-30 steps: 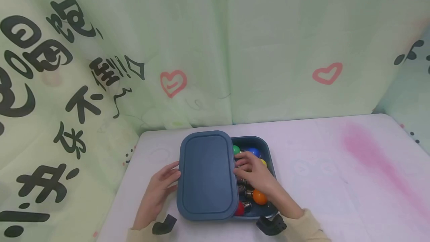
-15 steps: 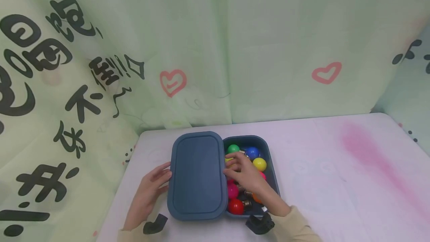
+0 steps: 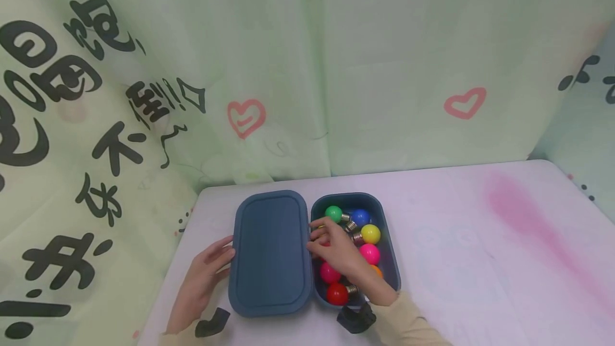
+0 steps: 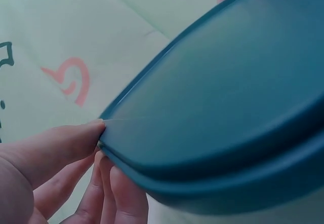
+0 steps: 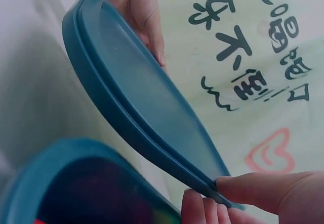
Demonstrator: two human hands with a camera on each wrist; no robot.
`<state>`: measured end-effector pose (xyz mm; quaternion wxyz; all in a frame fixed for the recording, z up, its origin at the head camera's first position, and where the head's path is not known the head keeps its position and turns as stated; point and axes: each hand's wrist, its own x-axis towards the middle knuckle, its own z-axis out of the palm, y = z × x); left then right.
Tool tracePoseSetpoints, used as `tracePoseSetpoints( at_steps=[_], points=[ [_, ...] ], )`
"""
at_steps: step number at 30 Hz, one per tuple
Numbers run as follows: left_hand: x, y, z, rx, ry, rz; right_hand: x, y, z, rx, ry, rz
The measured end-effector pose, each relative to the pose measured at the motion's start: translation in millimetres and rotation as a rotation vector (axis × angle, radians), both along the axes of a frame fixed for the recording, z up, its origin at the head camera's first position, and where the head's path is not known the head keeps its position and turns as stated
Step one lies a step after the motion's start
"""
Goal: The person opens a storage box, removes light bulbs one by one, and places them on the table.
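Observation:
A blue rectangular lid (image 3: 270, 253) with rounded corners is held between two hands, just left of a matching blue box (image 3: 390, 250). The left hand (image 3: 204, 276) pinches the lid's left edge; in the left wrist view its thumb lies on top and its fingers curl underneath. At the opposite edge the right hand (image 3: 338, 247) pinches the lid the same way, as the right wrist view shows. That hand's back and wrist overlap the box in the head view. Inside the box lie several coloured light bulbs, among them a green bulb (image 3: 333, 213), a blue bulb (image 3: 360, 217) and a red bulb (image 3: 337, 294).
Beneath everything is a table with a pale cloth (image 3: 447, 260) that bears a pink smear on the right. A light green curtain (image 3: 399, 68) with black writing and red hearts hangs behind and along the left. Each wrist wears a black camera mount.
Both hands have moved left with the lid, from partly over the box to beside it. More of the bulbs and the box's left rim now show.

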<state>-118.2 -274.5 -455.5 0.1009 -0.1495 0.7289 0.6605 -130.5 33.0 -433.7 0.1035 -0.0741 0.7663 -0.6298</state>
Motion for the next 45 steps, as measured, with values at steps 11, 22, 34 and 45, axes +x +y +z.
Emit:
tracePoseSetpoints(
  at_steps=[11, 22, 34, 45],
  points=[
    [1.0, -14.9, -2.7, -0.047, -0.020, 0.000, -2.5, -13.4, 3.0, 0.072, -0.001, 0.027],
    [-3.5, -30.9, 0.1, -0.081, -0.040, 0.010, -10.4, -31.3, 5.6, 0.103, 0.000, 0.053],
    [-2.0, -42.8, -6.1, -0.138, -0.083, 0.018, -9.9, -50.5, 3.6, 0.128, 0.022, 0.055],
    [-6.3, -55.3, -16.2, -0.152, -0.062, -0.003, -12.3, -62.9, 1.4, 0.184, 0.000, 0.072]
  ],
)
